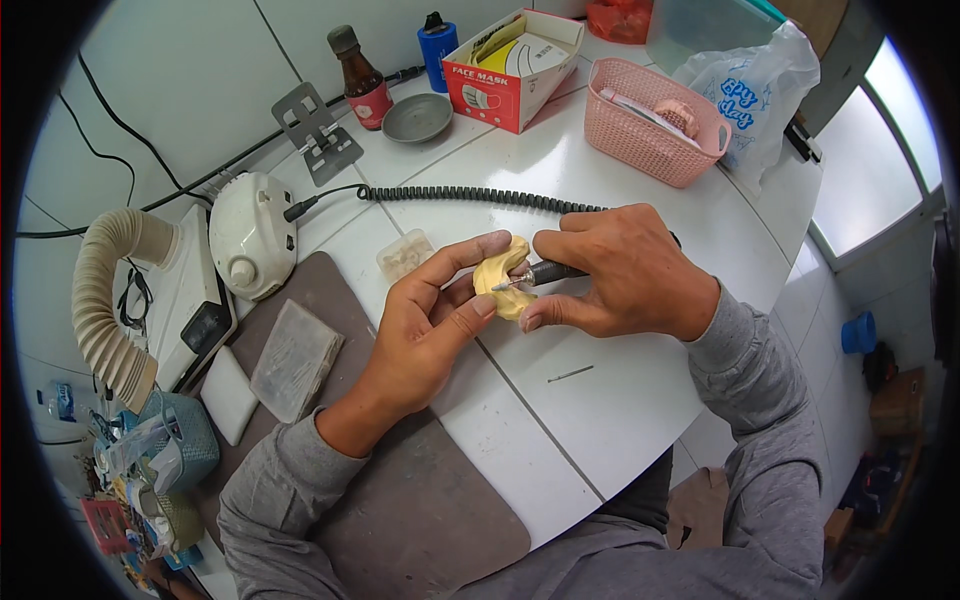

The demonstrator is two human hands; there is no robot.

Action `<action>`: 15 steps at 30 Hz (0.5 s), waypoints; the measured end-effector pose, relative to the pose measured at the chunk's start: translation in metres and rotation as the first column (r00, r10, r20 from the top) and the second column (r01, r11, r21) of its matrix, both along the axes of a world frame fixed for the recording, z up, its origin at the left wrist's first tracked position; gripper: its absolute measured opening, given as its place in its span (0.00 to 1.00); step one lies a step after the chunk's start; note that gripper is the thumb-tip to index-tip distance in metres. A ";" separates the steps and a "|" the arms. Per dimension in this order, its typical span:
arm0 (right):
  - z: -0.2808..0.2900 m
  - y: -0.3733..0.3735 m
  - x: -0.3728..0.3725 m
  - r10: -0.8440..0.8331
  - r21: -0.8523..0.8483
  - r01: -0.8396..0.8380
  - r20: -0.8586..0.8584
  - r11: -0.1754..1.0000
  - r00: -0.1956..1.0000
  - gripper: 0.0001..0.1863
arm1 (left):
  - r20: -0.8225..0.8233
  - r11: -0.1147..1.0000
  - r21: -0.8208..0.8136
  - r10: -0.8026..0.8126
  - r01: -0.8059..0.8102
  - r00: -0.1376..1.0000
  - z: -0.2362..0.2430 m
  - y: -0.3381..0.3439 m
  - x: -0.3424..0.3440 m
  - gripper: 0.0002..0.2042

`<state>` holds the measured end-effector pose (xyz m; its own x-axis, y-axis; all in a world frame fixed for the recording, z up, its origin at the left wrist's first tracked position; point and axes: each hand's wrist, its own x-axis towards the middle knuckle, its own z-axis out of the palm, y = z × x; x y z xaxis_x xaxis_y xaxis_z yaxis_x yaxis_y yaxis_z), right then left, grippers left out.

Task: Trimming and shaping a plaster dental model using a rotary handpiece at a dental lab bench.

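A yellow horseshoe-shaped dental cast [489, 272] is held above the white tiled table. Fingers and thumb of my left hand [415, 335] close around its left side. My right hand [630, 270] grips a black rotary handpiece [552, 272], its slim metal tip pointing left into the hollow of the cast. The tip appears to touch the inner side, though I cannot tell for sure. My right thumb lies close to the cast's lower right end. A loose thin metal bur [570, 374] rests on the tiles below the hands.
A coiled black cord [470, 195] runs from a white control unit [254, 235] toward the handpiece. Left are a dust collector hose [105, 270], a brown mat [430, 500] and a clear box [296, 362]. Behind stand a bottle [360, 80], mask box [510, 75] and pink basket [640, 130].
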<state>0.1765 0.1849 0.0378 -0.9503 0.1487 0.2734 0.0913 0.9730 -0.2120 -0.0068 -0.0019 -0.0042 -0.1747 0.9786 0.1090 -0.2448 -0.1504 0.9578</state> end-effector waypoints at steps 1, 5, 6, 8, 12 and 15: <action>0.000 0.000 0.000 0.001 -0.001 -0.001 0.000 1.000 1.000 0.36 | -0.009 1.000 -0.018 0.006 -0.006 1.000 0.001 0.000 0.000 0.29; 0.001 -0.001 0.000 -0.009 -0.019 0.009 0.025 1.000 1.000 0.36 | -0.029 1.000 0.018 -0.005 0.005 1.000 -0.001 0.001 -0.001 0.27; 0.001 -0.001 0.001 -0.009 -0.013 0.010 0.020 1.000 1.000 0.36 | -0.034 1.000 0.025 -0.001 0.002 0.999 -0.001 0.001 0.000 0.27; 0.002 -0.001 0.000 -0.011 -0.024 0.012 0.038 1.000 0.999 0.37 | -0.037 1.000 0.029 0.004 -0.003 0.999 -0.001 0.001 -0.001 0.27; 0.003 -0.001 -0.001 -0.012 -0.003 0.012 0.033 1.000 0.999 0.37 | -0.003 1.000 0.016 -0.010 0.010 1.000 -0.002 -0.001 -0.002 0.27; 0.002 -0.001 -0.001 -0.011 -0.028 0.012 0.032 1.000 0.999 0.38 | 0.016 1.000 0.004 -0.012 0.012 1.000 -0.002 -0.001 -0.001 0.27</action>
